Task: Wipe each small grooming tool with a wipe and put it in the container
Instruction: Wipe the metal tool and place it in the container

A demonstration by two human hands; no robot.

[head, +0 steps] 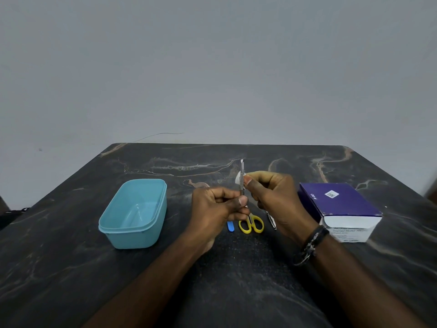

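My left hand point(217, 204) pinches the lower end of a thin metal nail file point(242, 171), held upright above the table. My right hand point(272, 192) pinches a small white wipe point(238, 178) around the file's middle. A light blue plastic container point(132, 214) stands open to the left, with nothing visible inside. On the table under my hands lie yellow-handled scissors point(251, 224), a blue tool point(230, 226) half hidden by my left hand, and a slim metal tool point(272, 221) beside my right wrist.
A purple and white box of alcohol swabs point(340, 209) sits at the right. The dark marbled table point(71, 268) ends at a grey wall behind. A dark object shows at the far left edge point(9, 216).
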